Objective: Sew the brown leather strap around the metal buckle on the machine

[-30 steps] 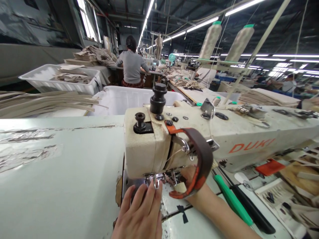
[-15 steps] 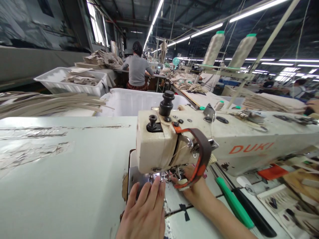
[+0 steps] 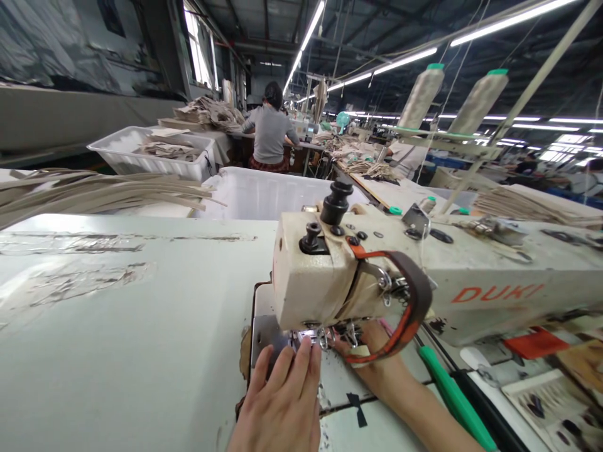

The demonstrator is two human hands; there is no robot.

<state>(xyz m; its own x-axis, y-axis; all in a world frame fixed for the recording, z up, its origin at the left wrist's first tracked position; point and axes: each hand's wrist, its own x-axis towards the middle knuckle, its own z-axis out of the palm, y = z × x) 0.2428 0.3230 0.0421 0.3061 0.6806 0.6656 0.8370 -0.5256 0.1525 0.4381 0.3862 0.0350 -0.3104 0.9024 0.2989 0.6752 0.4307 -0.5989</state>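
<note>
Evidently, left hand (image 3: 285, 402) and right hand (image 3: 374, 337) still flanked the presser foot (image 3: 323, 338).
Left fingers lay extended, unclenched; right grip couldn't be told.

A sewing workshop (a busy one), with sewing machine (image 3: 325, 270), thread cones (image 3: 421, 97), fabric piles (image 3: 210, 113).

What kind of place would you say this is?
Most likely a garment or textile sewing workshop: an industrial sewing machine in front, large thread cones on a stand, and piles of cut fabric beyond.
</note>
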